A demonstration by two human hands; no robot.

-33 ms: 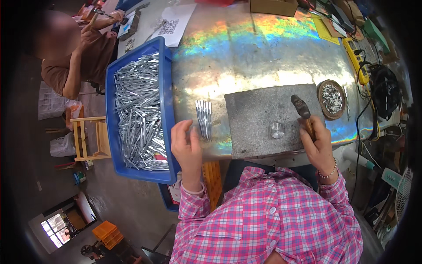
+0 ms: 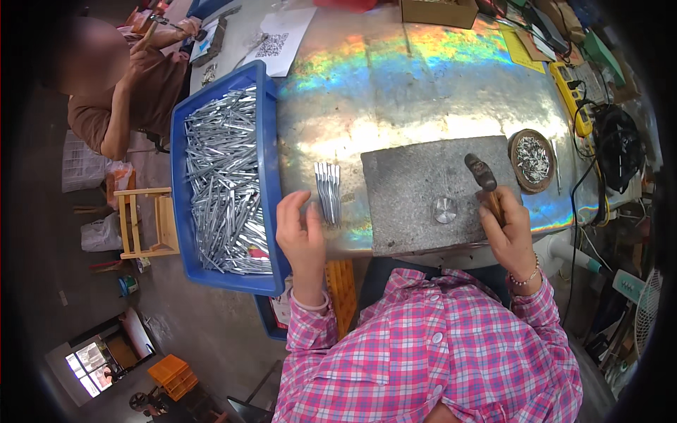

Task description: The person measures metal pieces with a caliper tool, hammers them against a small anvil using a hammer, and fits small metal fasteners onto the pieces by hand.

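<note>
My right hand (image 2: pixel 510 240) grips the wooden handle of a hammer (image 2: pixel 481 173), its dark head over the right part of a rough grey slab (image 2: pixel 402 190). On the slab, left of that hand, lies a small round shiny metal piece (image 2: pixel 443 210). My left hand (image 2: pixel 300 229) is empty, thumb apart from its bent fingers, between a blue bin (image 2: pixel 267 141) and a short row of slim metal rods (image 2: pixel 328 190). The rods lie side by side on the metal tabletop. Many similar rods (image 2: pixel 222 176) fill the bin.
A round brown bowl (image 2: pixel 516 175) of small metal bits stands right of the slab. Farther right are a yellow power strip (image 2: pixel 572 99) and cables. A cardboard box (image 2: pixel 438 13) sits at the far edge. At the far left another person (image 2: pixel 95 116) holds a tool.
</note>
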